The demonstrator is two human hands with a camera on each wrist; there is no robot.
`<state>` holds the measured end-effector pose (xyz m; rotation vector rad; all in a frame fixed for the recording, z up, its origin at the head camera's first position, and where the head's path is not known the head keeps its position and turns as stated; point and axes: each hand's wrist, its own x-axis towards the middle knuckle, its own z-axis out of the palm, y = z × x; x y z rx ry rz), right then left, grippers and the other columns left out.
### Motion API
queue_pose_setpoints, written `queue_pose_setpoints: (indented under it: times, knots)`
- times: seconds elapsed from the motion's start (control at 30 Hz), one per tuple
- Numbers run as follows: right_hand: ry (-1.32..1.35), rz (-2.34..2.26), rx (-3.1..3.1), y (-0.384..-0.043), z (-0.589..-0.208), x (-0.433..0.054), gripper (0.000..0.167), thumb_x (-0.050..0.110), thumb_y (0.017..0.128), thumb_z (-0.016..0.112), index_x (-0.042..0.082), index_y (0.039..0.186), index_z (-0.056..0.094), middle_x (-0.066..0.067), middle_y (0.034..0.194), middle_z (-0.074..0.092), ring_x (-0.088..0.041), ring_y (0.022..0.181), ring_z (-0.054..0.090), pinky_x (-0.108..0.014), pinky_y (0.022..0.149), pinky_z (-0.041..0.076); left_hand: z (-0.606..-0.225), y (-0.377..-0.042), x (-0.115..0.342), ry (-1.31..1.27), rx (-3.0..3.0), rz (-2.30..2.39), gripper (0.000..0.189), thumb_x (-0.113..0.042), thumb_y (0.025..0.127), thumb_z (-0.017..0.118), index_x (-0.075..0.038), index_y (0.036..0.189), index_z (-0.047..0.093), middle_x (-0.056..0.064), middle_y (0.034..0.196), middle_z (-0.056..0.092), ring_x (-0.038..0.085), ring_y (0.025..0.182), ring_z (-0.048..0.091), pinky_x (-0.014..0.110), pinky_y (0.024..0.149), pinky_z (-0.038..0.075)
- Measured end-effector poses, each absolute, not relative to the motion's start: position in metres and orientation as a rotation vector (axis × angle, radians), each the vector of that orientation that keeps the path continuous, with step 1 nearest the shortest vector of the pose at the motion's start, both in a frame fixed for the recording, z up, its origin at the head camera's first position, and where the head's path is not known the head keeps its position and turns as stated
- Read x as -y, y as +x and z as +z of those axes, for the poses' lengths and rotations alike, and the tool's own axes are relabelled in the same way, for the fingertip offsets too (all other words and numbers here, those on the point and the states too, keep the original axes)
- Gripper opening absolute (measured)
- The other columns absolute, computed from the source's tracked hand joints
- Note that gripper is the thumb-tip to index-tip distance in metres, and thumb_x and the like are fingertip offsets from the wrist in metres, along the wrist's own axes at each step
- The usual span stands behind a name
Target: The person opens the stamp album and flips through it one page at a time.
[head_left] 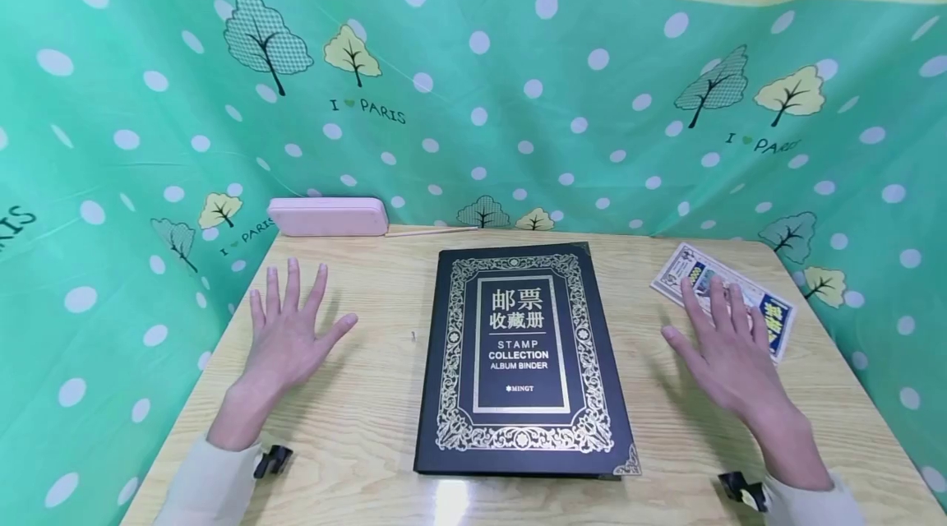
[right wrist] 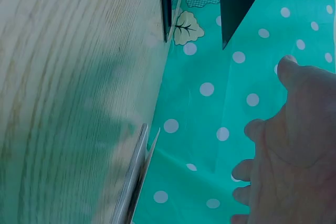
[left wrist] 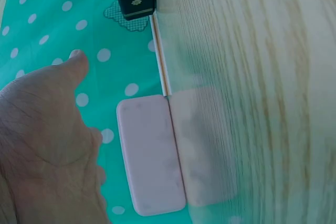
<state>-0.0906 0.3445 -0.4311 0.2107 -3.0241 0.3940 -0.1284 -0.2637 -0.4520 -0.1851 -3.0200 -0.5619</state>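
Observation:
A dark stamp album binder [head_left: 521,362] with silver ornament and lettering lies closed on the wooden table, between the two hands. To its left my left hand [head_left: 288,343] hovers with fingers spread, holding nothing. On the other side my right hand [head_left: 728,362], also spread and holding nothing, overlaps a printed paper sheet [head_left: 684,273] in the head view and hides part of it. The left wrist view shows the left palm [left wrist: 47,145] with a pink case [left wrist: 152,156] beyond it. In the right wrist view the right palm [right wrist: 299,150] faces the table side.
The pink case [head_left: 329,216] lies at the back left edge of the table [head_left: 362,427]. A thin stick [head_left: 432,231] lies beside it along that edge. A green dotted curtain [head_left: 518,123] hangs behind and at both sides. Dark wrist mounts [head_left: 272,461] sit at the cuffs.

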Motion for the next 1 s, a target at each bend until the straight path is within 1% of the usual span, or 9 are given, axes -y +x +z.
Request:
queue_pose_setpoints:
  times: [0.13,0.33,0.43,0.53,0.67,0.73,0.8,0.9,1.0]
  knots:
    - [0.212,0.392,3.015,-0.089,-0.432,-0.345,0.08,0.053,0.118,0.039,0.017,0.179,0.001,-0.024,0.181,-0.015,-0.054,0.166,-0.015,-0.069,0.129,-0.018,-0.452,-0.128,0.263,-0.189,3.016,-0.565,0.1,-0.068,0.108,0.055,-0.009,0.179,0.015,0.032,0.181,-0.009,0.058,0.164,-0.019,0.08,0.125,-0.011]
    - [0.245,0.378,2.999,-0.088,-0.433,-0.346,0.08,0.051,0.119,0.038,0.016,0.179,0.0,-0.022,0.18,-0.017,-0.053,0.166,-0.015,-0.065,0.129,-0.02,-0.452,-0.125,0.262,-0.188,3.007,-0.572,0.099,-0.067,0.109,0.055,-0.01,0.179,0.015,0.032,0.181,-0.01,0.057,0.164,-0.022,0.08,0.125,-0.012]
    - [0.238,0.37,2.99,-0.087,-0.435,-0.346,0.079,0.051,0.119,0.037,0.017,0.179,0.0,-0.023,0.181,-0.015,-0.052,0.166,-0.015,-0.066,0.129,-0.019,-0.453,-0.124,0.262,-0.189,2.998,-0.561,0.099,-0.068,0.109,0.054,-0.01,0.179,0.015,0.031,0.181,-0.011,0.055,0.164,-0.024,0.079,0.125,-0.013]
    - [0.222,0.36,2.972,-0.085,-0.434,-0.345,0.078,0.051,0.119,0.037,0.015,0.18,0.003,-0.024,0.181,-0.013,-0.052,0.166,-0.014,-0.068,0.129,-0.018,-0.453,-0.123,0.26,-0.202,2.979,-0.546,0.099,-0.069,0.109,0.053,-0.011,0.179,0.015,0.032,0.181,-0.009,0.053,0.164,-0.025,0.079,0.125,-0.014]
    - [0.237,0.345,2.947,-0.083,-0.433,-0.34,0.076,0.047,0.119,0.038,0.016,0.18,0.004,-0.025,0.182,-0.009,-0.051,0.167,-0.012,-0.066,0.13,-0.017,-0.45,-0.118,0.254,-0.229,2.938,-0.514,0.098,-0.069,0.108,0.055,-0.012,0.179,0.018,0.033,0.181,-0.004,0.055,0.165,-0.021,0.08,0.125,-0.013]
    - [0.258,0.369,2.938,-0.082,-0.432,-0.335,0.075,0.044,0.12,0.039,0.015,0.18,0.004,-0.026,0.182,-0.006,-0.051,0.168,-0.009,-0.067,0.131,-0.014,-0.448,-0.113,0.248,-0.249,2.923,-0.504,0.098,-0.069,0.108,0.055,-0.012,0.179,0.018,0.033,0.181,-0.004,0.056,0.165,-0.019,0.079,0.126,-0.013]
    - [0.274,0.398,2.93,-0.079,-0.43,-0.328,0.074,0.042,0.12,0.039,0.012,0.179,0.005,-0.028,0.181,-0.001,-0.05,0.168,-0.007,-0.07,0.131,-0.011,-0.447,-0.109,0.241,-0.268,2.917,-0.499,0.098,-0.068,0.108,0.056,-0.011,0.179,0.019,0.032,0.182,-0.003,0.056,0.165,-0.018,0.078,0.127,-0.014]
    - [0.298,0.44,2.901,-0.076,-0.432,-0.319,0.073,0.039,0.12,0.041,0.002,0.177,0.013,-0.031,0.18,0.01,-0.051,0.168,0.0,-0.072,0.131,-0.006,-0.445,-0.103,0.23,-0.306,2.919,-0.498,0.097,-0.067,0.108,0.057,-0.011,0.179,0.019,0.029,0.182,-0.005,0.053,0.166,-0.02,0.072,0.129,-0.016]
    - [0.334,0.462,2.853,-0.074,-0.437,-0.311,0.073,0.036,0.119,0.047,-0.005,0.174,0.021,-0.034,0.176,0.022,-0.055,0.166,0.012,-0.069,0.132,-0.005,-0.444,-0.096,0.217,-0.345,2.92,-0.499,0.095,-0.064,0.109,0.058,-0.012,0.179,0.02,0.027,0.183,-0.007,0.052,0.166,-0.019,0.069,0.13,-0.016]
